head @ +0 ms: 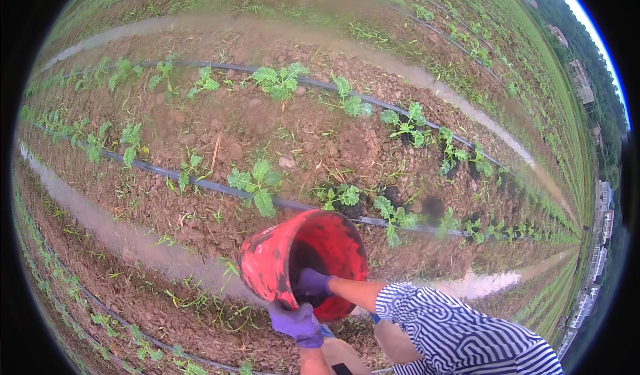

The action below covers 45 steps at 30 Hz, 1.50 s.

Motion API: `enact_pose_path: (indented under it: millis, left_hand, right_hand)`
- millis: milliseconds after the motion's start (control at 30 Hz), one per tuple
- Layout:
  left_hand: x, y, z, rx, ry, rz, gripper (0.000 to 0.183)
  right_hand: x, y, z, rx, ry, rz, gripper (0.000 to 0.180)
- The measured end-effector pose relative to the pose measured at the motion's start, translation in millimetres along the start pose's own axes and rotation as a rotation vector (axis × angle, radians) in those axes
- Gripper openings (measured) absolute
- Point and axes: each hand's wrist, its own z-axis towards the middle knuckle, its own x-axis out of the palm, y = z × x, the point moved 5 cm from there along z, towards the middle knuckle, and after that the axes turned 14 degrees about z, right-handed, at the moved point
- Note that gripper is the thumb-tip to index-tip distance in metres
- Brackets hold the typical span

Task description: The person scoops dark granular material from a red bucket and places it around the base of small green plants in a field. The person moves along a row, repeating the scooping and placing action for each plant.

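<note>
A red plastic bucket [267, 255], smeared with dark dirt, is tilted over the planted bed with its mouth towards me. My left hand [297, 324], in a purple glove, grips the rim on the near side. Inside the bucket is my right hand [314, 282], also in a purple glove. Its fingers are hidden in the shadow and dark material at the bottom. Just beyond the bucket grows a leafy seedling [260, 185] beside a black drip line [220, 187]. Dark crumbly material [352, 207] lies around the base of another seedling [340, 195] to the right.
A second drip line [320, 84] runs along the far seedling row. Muddy water stands in a furrow [165, 255] on the near side and in another furrow [425, 77] beyond the bed. My legs [345, 355] are below the bucket. Buildings [582, 82] and trees line the field's edge.
</note>
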Motion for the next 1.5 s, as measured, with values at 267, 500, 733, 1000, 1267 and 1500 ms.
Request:
enact_pose_path:
  millis: [267, 500, 733, 1000, 1267, 1500]
  left_hand:
    - [3, 1, 19, -0.046, 0.051, -0.009, 0.035]
    - [7, -1, 21, -0.013, 0.041, -0.024, 0.037]
    - [-5, 10, 29, -0.036, -0.004, 0.036, 0.035]
    - [6, -3, 21, -0.059, 0.132, 0.016, 0.039]
    - [-6, 18, 28, -0.108, 0.074, 0.004, 0.037]
    - [-8, -2, 30, -0.149, 0.049, -0.045, 0.031]
  right_hand:
    - [-141, 39, -91, -0.326, -0.452, 2.326, 0.018]
    - [-301, -121, -131, -0.236, -1.236, 1.936, 0.019]
    - [-239, -58, -100, 0.047, -1.337, 1.486, 0.021]
    - [-87, -31, 2, 0.519, -0.238, 0.070, 0.059]
    - [-16, -30, 46, 0.667, 0.151, 0.241, 0.058]
    - [24, -22, 19, 0.123, 0.155, 0.198, 0.042]
